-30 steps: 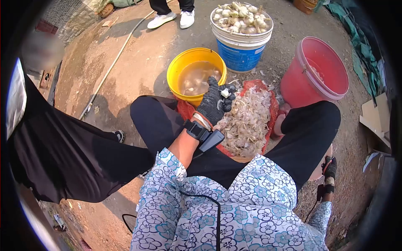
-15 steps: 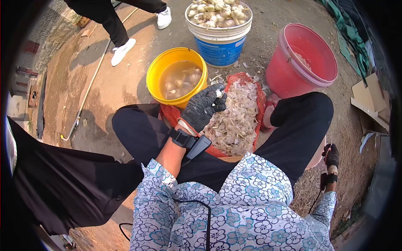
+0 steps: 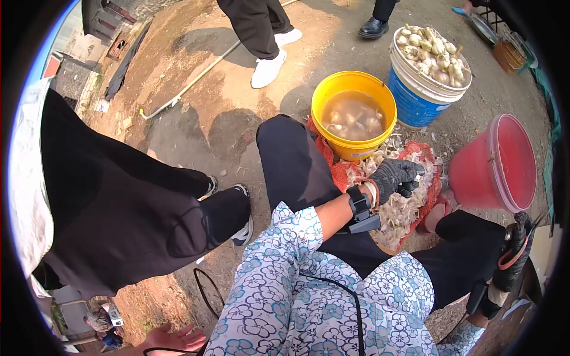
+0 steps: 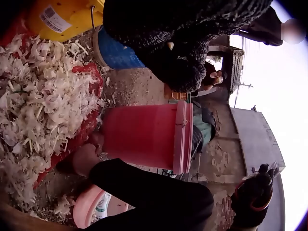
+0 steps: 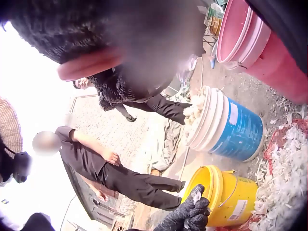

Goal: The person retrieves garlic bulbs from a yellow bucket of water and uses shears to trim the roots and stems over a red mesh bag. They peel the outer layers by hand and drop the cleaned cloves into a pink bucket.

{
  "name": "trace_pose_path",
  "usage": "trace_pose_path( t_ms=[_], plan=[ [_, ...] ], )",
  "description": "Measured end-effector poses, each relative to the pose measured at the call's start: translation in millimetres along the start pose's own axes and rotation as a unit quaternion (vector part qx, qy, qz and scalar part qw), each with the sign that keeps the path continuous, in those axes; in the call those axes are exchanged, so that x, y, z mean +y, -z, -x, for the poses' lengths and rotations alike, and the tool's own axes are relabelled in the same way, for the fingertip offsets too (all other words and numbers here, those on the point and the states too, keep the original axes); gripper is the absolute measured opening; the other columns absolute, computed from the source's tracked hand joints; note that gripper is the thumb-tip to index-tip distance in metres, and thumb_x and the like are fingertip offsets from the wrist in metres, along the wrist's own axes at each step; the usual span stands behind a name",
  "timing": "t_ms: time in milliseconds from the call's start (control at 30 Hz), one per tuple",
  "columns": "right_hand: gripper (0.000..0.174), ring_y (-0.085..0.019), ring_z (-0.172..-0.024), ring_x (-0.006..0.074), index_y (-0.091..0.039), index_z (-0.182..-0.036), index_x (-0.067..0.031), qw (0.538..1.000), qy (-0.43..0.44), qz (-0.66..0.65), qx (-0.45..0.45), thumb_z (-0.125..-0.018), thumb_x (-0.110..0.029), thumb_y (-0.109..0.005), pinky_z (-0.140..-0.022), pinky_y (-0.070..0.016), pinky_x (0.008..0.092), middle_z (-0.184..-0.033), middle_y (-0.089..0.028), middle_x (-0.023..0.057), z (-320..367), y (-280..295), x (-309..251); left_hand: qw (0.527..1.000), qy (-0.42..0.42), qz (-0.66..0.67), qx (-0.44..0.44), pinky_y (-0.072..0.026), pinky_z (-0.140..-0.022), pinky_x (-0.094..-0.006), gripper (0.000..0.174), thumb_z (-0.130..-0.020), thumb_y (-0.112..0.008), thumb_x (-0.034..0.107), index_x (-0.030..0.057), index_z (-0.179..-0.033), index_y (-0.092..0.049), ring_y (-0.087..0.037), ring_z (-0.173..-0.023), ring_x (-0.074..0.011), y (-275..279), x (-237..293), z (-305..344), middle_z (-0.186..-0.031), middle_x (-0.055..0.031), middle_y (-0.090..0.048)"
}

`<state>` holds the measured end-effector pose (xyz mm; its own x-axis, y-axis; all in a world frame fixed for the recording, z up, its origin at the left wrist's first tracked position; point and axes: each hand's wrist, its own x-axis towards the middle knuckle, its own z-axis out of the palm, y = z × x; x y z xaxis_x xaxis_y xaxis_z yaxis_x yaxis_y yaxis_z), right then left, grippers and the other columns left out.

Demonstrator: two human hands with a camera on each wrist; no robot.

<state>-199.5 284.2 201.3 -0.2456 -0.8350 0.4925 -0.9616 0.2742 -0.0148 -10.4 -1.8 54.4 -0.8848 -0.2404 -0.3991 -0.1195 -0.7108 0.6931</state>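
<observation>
My left hand (image 3: pixel 393 177), in a dark knitted glove, pinches a small whitish piece of garlic (image 3: pixel 419 176) over the heap of garlic skins (image 3: pixel 399 215). In the right wrist view the garlic (image 5: pixel 197 196) shows at the thumb tip. Out by the right knee, my gloved right hand (image 3: pixel 512 252) grips what look like scissors with a reddish handle loop (image 3: pixel 514 258); their narrow dark tip points up. Just beyond the left hand stands a yellow bucket (image 3: pixel 355 149) of cloudy water with garlic in it.
A blue and white bucket (image 3: pixel 409 101) heaped with garlic bulbs stands behind the yellow one. To the right is a pink bucket (image 3: pixel 475 172). Red mesh (image 3: pixel 436 178) lies under the skins. People stand close at left and ahead; another person's bare hand (image 3: pixel 178 338) shows at lower left.
My left hand, with the garlic, has moved from the yellow bucket's edge to above the skins. My right hand has risen from low at my side to beside the knee. The head view has turned.
</observation>
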Motion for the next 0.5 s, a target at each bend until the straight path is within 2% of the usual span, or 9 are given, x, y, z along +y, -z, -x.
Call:
trace_pose_path(
  t_ms=[33,67,100,167,267,333,367,467,500],
  plan=[
    [0.036,-0.052,-0.083,0.0135,-0.046,-0.118,-0.0023,0.955,-0.169,-0.234,-0.068,-0.082,0.001,-0.048,-0.074,-0.0431,0.0244,-0.102,-0.052,0.0086,0,-15,-8,1.000,-0.008,0.014,-0.009,-0.0456,-0.051,-0.0235,0.027,-0.083,-0.058,0.016,-0.0004,-0.104,-0.059,-0.052,-0.056,-0.0111,0,0,0,-0.071,-0.0050,-0.058],
    [0.035,-0.052,-0.083,0.0138,-0.047,-0.118,-0.0028,0.738,-0.413,-0.533,-0.022,-0.083,0.000,-0.047,-0.073,-0.0434,0.0237,-0.104,-0.051,0.0086,-1,-37,-12,0.999,-0.017,0.027,-0.018,-0.0451,-0.051,-0.0233,0.027,-0.083,-0.058,0.015,-0.0003,-0.106,-0.058,-0.052,-0.055,-0.0108,0,0,-1,-0.070,-0.0048,-0.058],
    [0.026,-0.052,-0.073,0.0112,-0.050,-0.112,-0.0017,0.812,-0.373,-0.449,-0.016,-0.086,-0.007,-0.048,-0.063,-0.0425,0.0223,-0.090,-0.052,0.0048,-32,-36,-63,0.999,-0.028,0.020,-0.021,-0.0434,-0.050,-0.0229,0.026,-0.082,-0.058,0.012,0.0003,-0.106,-0.059,-0.048,-0.053,-0.0092,1,-1,-2,-0.069,-0.0028,-0.057],
    [0.023,-0.053,-0.075,0.0081,-0.051,-0.107,-0.0051,0.756,-0.372,-0.534,-0.075,-0.085,-0.011,-0.053,-0.064,-0.0430,0.0206,-0.089,-0.056,0.0027,-28,-84,-53,0.999,-0.033,0.000,-0.011,-0.0427,-0.049,-0.0226,0.025,-0.082,-0.058,0.012,0.0007,-0.105,-0.059,-0.046,-0.053,-0.0086,-2,0,-2,-0.067,-0.0017,-0.056],
    [0.020,-0.053,-0.071,0.0100,-0.050,-0.103,-0.0013,0.881,-0.212,-0.408,-0.113,-0.085,-0.009,-0.052,-0.061,-0.0444,0.0229,-0.086,-0.056,0.0039,-49,-122,-89,0.997,-0.049,-0.053,0.009,-0.0412,-0.047,-0.0212,0.022,-0.081,-0.058,0.009,0.0015,-0.102,-0.061,-0.044,-0.050,-0.0068,-8,7,4,-0.064,0.0011,-0.053],
    [0.021,-0.054,-0.072,0.0118,-0.050,-0.104,-0.0015,0.682,-0.374,-0.609,-0.154,-0.084,-0.008,-0.052,-0.062,-0.0447,0.0264,-0.084,-0.057,0.0057,-51,-139,-100,0.997,-0.047,-0.055,0.028,-0.0403,-0.045,-0.0203,0.021,-0.081,-0.058,0.006,0.0013,-0.101,-0.061,-0.045,-0.049,-0.0064,-12,9,6,-0.064,0.0009,-0.055],
    [0.019,-0.054,-0.078,0.0139,-0.051,-0.103,-0.0006,0.689,-0.395,-0.566,-0.222,-0.085,-0.007,-0.051,-0.066,-0.0457,0.0273,-0.089,-0.058,0.0072,-53,-142,-100,0.998,-0.048,-0.037,0.026,-0.0394,-0.044,-0.0200,0.019,-0.080,-0.056,0.002,0.0004,-0.099,-0.061,-0.047,-0.048,-0.0068,-14,12,9,-0.066,-0.0010,-0.057],
    [0.017,-0.053,-0.064,0.0076,-0.053,-0.098,-0.0050,0.950,-0.084,-0.294,-0.068,-0.083,-0.010,-0.057,-0.050,-0.0419,0.0192,-0.079,-0.058,0.0014,-39,-180,-101,0.995,-0.076,-0.065,0.015,-0.0391,-0.043,-0.0204,0.018,-0.079,-0.054,-0.001,-0.0004,-0.097,-0.060,-0.048,-0.048,-0.0073,-12,10,9,-0.066,-0.0034,-0.058],
    [0.017,-0.052,-0.061,0.0065,-0.053,-0.098,-0.0059,0.877,-0.216,-0.416,-0.109,-0.082,-0.011,-0.058,-0.049,-0.0410,0.0185,-0.078,-0.058,0.0006,-41,-178,-103,0.995,-0.074,-0.054,0.035,-0.0387,-0.042,-0.0207,0.019,-0.078,-0.054,-0.003,-0.0010,-0.097,-0.059,-0.048,-0.047,-0.0077,-13,9,8,-0.066,-0.0047,-0.058]
  ],
)
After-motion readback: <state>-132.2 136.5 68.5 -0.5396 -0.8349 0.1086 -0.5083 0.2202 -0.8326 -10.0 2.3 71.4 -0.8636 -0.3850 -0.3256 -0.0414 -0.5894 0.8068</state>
